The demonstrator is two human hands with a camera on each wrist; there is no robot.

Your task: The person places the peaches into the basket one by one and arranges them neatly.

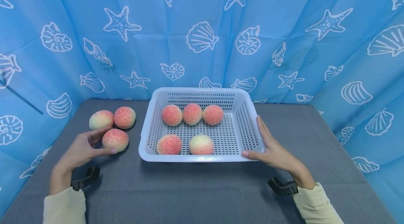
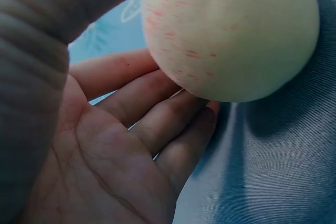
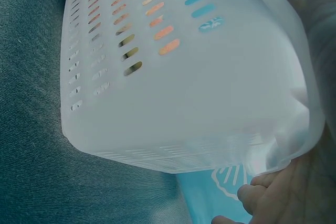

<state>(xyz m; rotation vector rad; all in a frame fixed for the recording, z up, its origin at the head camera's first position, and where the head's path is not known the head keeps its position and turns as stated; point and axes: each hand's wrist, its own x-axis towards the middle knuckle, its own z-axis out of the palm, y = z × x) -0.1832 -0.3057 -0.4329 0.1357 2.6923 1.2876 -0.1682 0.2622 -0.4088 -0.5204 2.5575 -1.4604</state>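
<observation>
At the middle of the head view, a white slotted basket [image 1: 192, 158] sits on the grey bench [image 1: 189, 189] before a blue shell-print curtain [image 1: 176, 45]. Inside it lie five peaches [image 1: 192, 114]: three in a far row between ten and one o'clock, one at eight and a paler one at six. Toward nine o'clock, outside the basket, the left hand [image 1: 80, 148] has its grip parted just to the width of a pink-and-cream peach [image 1: 115, 140], holding it between thumb and fingers; two more peaches [image 1: 125, 117] lie just beyond it, at eleven and one o'clock from it. At four o'clock, the right hand [image 1: 273, 152] grips the basket's near right corner, its grip narrow, thumb over the rim and fingers along the outer wall. From the left wrist, the held peach shows its pale, red-flecked side at one o'clock, fingers touching its lower edge from seven o'clock. From the right wrist, the basket's slotted wall fills the middle, with the right hand along its rim from two to five o'clock.
</observation>
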